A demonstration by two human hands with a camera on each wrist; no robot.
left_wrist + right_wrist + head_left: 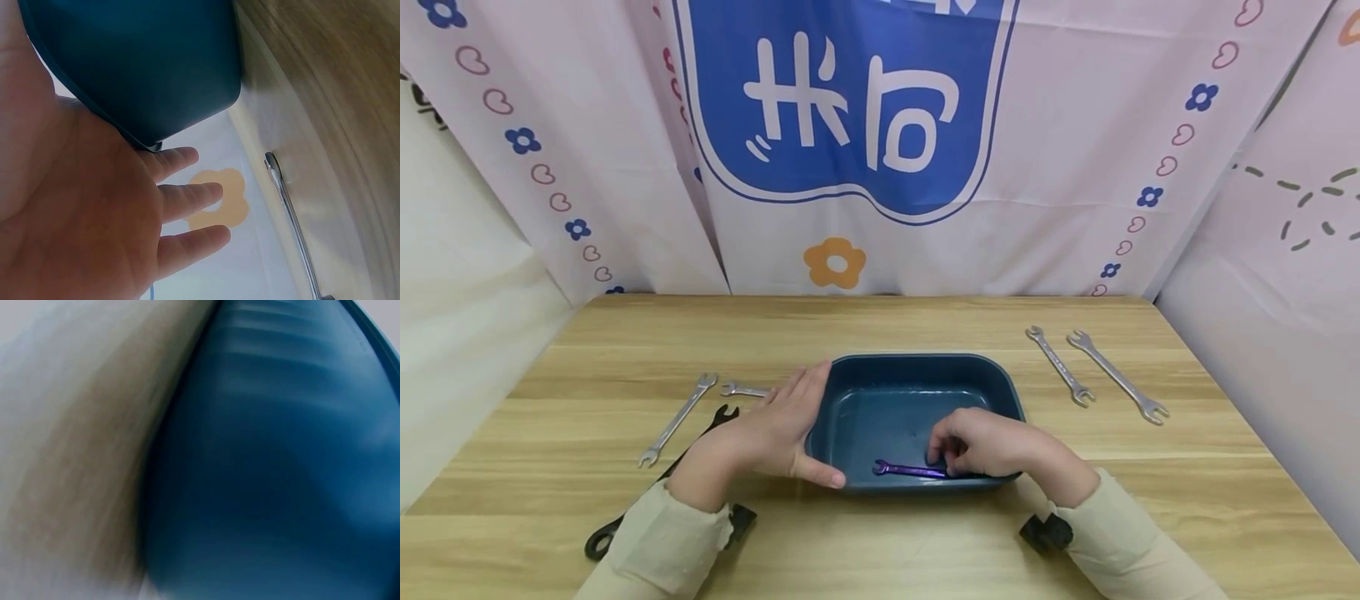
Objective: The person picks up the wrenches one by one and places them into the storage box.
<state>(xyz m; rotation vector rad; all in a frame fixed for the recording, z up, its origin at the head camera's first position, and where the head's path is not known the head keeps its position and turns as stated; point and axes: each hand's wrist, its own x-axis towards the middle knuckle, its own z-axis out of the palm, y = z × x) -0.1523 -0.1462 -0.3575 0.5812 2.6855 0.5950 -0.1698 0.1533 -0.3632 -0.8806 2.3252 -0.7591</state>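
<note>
A dark blue rectangular tray sits mid-table. My left hand rests against its left end, fingers straight along the outside and thumb near the front rim; the left wrist view shows the palm against the tray wall. Inside the tray, along the front wall, lies a small purple open-ended wrench. My right hand reaches over the right side with bent fingers, pinching the wrench's right end, which they partly hide. The right wrist view is blurred and shows the tray's outer wall, not the hand.
Two silver wrenches, a shorter one and a longer one, lie right of the tray. To the left are a silver wrench, another silver wrench partly behind my hand, and a black wrench under my left forearm.
</note>
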